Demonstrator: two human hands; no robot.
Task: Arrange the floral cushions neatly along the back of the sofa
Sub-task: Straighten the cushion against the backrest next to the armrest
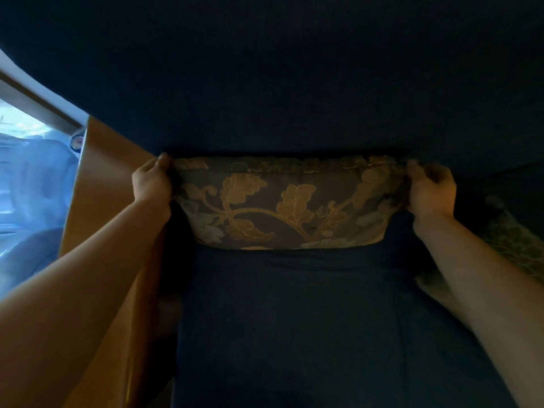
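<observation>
Floral cushion (282, 204) pinched btwn L hand (151, 181) & R hand (431, 189), prob. against sofa back (270, 83).

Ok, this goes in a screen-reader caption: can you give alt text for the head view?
Two bare hands, left hand and right hand, grip the upper corners of a floral cushion standing against the back of a dark blue sofa. Another patterned cushion lies at the right edge.
</observation>
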